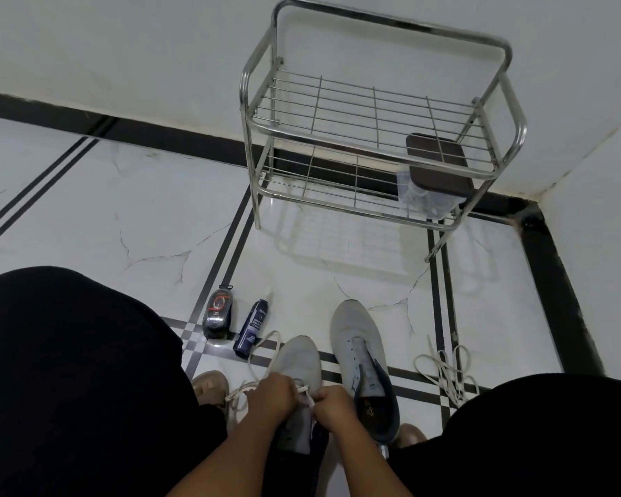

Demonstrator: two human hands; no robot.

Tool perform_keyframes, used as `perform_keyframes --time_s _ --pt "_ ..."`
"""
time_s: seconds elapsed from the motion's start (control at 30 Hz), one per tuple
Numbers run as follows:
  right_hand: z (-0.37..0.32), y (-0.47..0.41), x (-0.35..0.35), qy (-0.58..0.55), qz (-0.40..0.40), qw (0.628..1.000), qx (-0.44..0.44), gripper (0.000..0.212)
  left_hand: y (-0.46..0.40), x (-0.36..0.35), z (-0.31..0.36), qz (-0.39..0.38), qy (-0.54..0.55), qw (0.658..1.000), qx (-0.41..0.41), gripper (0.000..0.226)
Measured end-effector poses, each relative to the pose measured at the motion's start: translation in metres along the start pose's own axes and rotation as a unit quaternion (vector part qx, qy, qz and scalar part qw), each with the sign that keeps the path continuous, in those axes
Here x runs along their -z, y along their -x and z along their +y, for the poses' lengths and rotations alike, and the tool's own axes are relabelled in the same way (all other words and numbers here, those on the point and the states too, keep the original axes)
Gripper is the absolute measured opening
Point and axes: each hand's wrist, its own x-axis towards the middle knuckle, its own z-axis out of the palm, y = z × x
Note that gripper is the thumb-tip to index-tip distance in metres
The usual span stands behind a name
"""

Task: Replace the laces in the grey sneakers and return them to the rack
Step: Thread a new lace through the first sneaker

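Hands first: your left hand [270,395] and right hand [334,407] each pinch the white lace [303,389] over the nearer grey sneaker [296,356].

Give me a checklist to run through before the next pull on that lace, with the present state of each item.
1. Both hands on the lace: left hand and right hand pinch the lace: ok.
2. Near sneaker steady on floor: cannot tell.
3. Second sneaker laced: not ok, eyelets bare.
4. Spare lace within reach on floor: ok.
5. Rack top shelf free for shoes: ok.
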Motion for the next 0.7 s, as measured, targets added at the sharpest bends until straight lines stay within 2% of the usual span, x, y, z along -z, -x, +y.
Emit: perform_keyframes --time_s 0.07,0.17,0.4,0.57,0.7 --pt "0.002 -0.003 -0.001 -0.006 -0.003 1.0 -0.004 0.032 -0.003 -0.002 -0.002 -0.001 0.028 0.999 0.016 0.011" --pt "0.004 -0.006 -0.003 -0.01 -0.017 1.0 0.002 0.022 -0.006 -0.008 -0.007 0.004 0.069 0.997 0.039 0.022" --pt "0.009 -0.013 -0.008 -0.04 -0.015 0.999 0.004 0.025 -0.007 -0.013 -0.006 0.012 0.117 0.991 0.063 0.018" --pt "0.009 -0.014 -0.009 -0.043 -0.014 0.999 -0.003 0.026 -0.005 -0.012 -0.005 0.03 0.092 0.994 0.06 0.018" --pt "0.006 -0.011 -0.006 -0.056 -0.03 0.998 -0.017 0.021 -0.003 -0.014 -0.002 0.062 -0.009 0.998 0.013 0.013"
